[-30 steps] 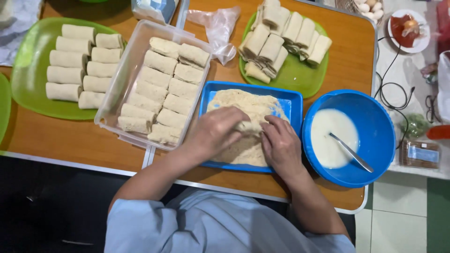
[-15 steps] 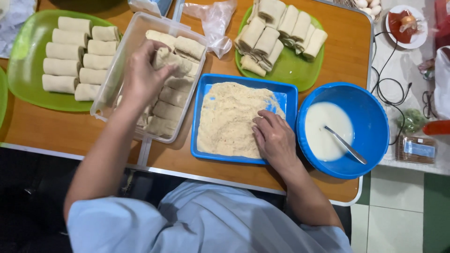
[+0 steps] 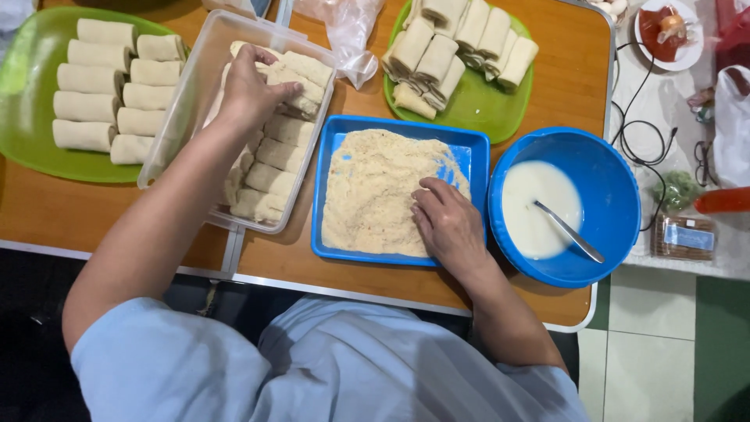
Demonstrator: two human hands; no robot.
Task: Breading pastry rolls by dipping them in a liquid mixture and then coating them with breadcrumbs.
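Observation:
My left hand point(image 3: 251, 87) reaches into the far end of a clear plastic container point(image 3: 168, 137), its fingers curled over a crumb-coated roll point(image 3: 301, 74). Several more coated rolls point(image 3: 269, 180) lie in rows in that container. My right hand point(image 3: 447, 223) rests palm down, holding nothing, on the breadcrumbs point(image 3: 375, 187) in a blue rectangular tray point(image 3: 324, 195), near the tray's right front corner.
A blue bowl point(image 3: 617, 180) of white batter with a spoon point(image 3: 570, 234) stands right of the tray. Green plates with plain rolls sit far left point(image 3: 31, 70) and behind the tray point(image 3: 484, 105). A plastic bag point(image 3: 348, 27) lies at the back; black cables point(image 3: 641, 133) run along the table's right edge.
My left hand has lifted a roll out of the crumb tray and carried it left into the clear container, then to its far end. The right hand stayed on the crumbs.

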